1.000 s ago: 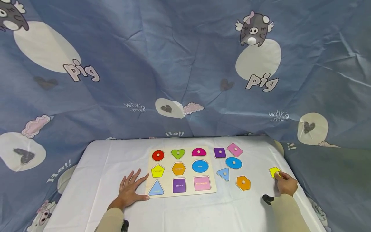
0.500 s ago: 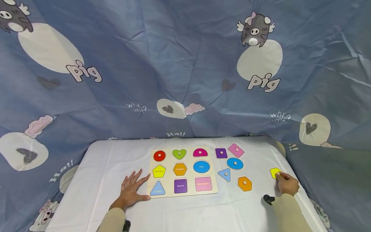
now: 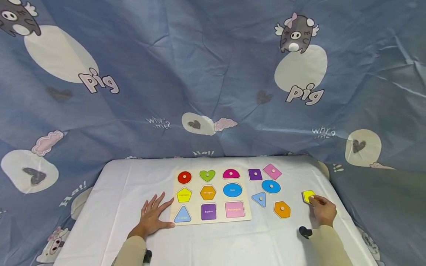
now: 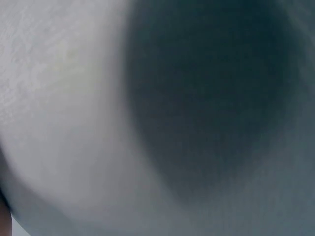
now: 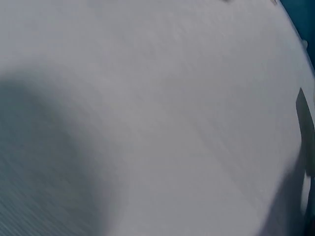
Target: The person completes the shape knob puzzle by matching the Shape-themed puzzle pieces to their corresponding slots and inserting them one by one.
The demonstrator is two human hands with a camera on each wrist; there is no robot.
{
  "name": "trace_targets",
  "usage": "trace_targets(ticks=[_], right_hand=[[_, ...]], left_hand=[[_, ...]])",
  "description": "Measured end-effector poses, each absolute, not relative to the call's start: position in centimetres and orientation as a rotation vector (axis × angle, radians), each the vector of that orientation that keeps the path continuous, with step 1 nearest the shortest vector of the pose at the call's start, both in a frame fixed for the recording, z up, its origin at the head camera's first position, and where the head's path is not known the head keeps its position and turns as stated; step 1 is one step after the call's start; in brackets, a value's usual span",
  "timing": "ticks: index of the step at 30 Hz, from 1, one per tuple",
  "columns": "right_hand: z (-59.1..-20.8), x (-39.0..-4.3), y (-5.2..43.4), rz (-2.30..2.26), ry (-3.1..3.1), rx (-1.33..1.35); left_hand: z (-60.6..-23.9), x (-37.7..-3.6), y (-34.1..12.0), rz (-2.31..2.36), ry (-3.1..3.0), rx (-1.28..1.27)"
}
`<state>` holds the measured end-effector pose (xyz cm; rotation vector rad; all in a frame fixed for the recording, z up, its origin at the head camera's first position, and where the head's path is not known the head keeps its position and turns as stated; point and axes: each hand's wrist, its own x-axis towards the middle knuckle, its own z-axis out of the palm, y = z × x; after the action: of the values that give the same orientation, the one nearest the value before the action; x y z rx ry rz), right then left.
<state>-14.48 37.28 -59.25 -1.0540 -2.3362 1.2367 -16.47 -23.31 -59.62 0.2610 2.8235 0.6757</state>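
Observation:
At the right of the table in the head view, my right hand [image 3: 324,210] pinches the small knob of a yellow pentagon puzzle piece [image 3: 308,195]. My left hand [image 3: 151,217] lies with spread fingers, thumb and fingertip touching the left edge of a wooden shape puzzle board [image 3: 247,214]. On the board, a red circle [image 3: 184,177], a green heart [image 3: 207,175] and a magenta semicircle [image 3: 231,174] carry knobs. Below them are printed spaces without knobs, among them the yellow Pentagon space [image 3: 184,195]. Both wrist views show mostly blurred cloth.
Right of the board lie loose knobbed pieces: a purple square [image 3: 255,174], a pink rectangle [image 3: 272,171], a blue oval [image 3: 271,186], a light blue triangle [image 3: 259,198] and an orange hexagon [image 3: 282,210]. A blue patterned cloth [image 3: 213,74] hangs behind the white table [image 3: 219,244].
My right hand has moved a little to the left, bringing the yellow pentagon piece with it. The left hand stays at the board's edge. The head view has shifted slightly.

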Motion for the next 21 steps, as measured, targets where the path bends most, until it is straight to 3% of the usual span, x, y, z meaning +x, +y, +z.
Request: trace_targets(ticks=[21], right_hand=[[-58.0, -15.2, 30.4, 1.184, -2.501, -0.673]], left_hand=[[-59.6, -16.5, -23.3, 0.671, 2.82, 0.244]])
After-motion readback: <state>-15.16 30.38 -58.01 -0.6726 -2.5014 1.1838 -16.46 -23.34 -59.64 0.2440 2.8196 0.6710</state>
